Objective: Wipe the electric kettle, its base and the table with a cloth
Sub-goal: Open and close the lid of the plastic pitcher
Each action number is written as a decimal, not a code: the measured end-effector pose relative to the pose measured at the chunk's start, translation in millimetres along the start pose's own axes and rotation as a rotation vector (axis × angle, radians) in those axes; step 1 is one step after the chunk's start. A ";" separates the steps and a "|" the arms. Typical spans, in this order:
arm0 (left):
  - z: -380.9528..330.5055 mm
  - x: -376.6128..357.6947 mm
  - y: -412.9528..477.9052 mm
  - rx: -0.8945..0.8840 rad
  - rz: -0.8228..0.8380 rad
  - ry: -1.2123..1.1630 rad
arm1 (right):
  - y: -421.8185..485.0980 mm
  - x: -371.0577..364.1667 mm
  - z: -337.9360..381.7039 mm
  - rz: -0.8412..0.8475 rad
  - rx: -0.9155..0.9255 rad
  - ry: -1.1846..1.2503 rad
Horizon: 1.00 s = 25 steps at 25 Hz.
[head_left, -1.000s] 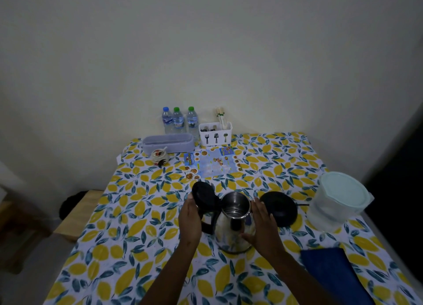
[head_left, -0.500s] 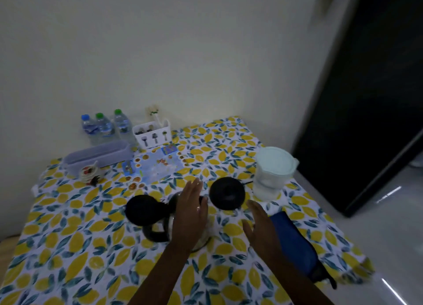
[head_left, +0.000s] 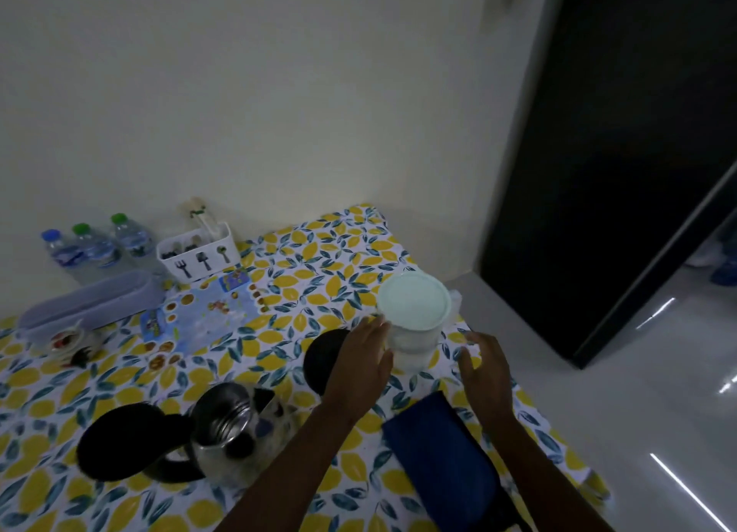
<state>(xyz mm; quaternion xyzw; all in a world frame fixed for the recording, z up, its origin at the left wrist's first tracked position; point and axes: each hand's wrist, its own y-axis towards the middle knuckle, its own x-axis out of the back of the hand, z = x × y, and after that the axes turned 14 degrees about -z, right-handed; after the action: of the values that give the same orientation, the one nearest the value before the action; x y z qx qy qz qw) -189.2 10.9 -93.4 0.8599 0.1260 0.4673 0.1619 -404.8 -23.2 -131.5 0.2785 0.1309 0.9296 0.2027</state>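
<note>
The steel electric kettle (head_left: pixel 223 424) stands at the front left of the lemon-print table (head_left: pixel 319 248), its black lid (head_left: pixel 119 440) swung open to the left. Its round black base (head_left: pixel 319 356) lies behind it, partly hidden by my left hand (head_left: pixel 359 364). A folded dark blue cloth (head_left: pixel 438 452) lies at the front right edge. My left hand reaches over the base with spread fingers, its fingertips at the left side of a white lidded jug (head_left: pixel 412 304). On the jug's right, my right hand (head_left: pixel 484 368) is open and a little apart from it.
At the back left stand three water bottles (head_left: pixel 95 244), a white cutlery holder (head_left: pixel 199 252), a long lilac box (head_left: pixel 87 300), a small dish (head_left: pixel 67 340) and a blue printed mat (head_left: pixel 199 312). The table's right edge drops to a glossy floor (head_left: pixel 638 412) beside a dark doorway.
Both hands have left the kettle and moved right, to either side of the white jug. The view has swung right and down.
</note>
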 end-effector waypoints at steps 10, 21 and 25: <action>-40.1 -56.1 89.2 0.040 0.254 0.113 | 120.5 -58.6 -20.7 0.326 -0.206 0.177; -35.5 -87.5 86.2 -0.074 0.338 0.466 | 117.9 -71.1 -60.7 0.540 -0.555 0.242; -37.5 -92.2 80.5 -0.127 0.296 0.550 | 117.8 -77.1 -61.4 0.468 -0.626 0.226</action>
<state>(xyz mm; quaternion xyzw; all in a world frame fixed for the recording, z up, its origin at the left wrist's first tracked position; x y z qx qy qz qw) -264.6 -90.8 -112.7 0.6985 0.0092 0.7078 0.1052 -416.8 -170.0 -175.2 0.1218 -0.2040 0.9703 0.0448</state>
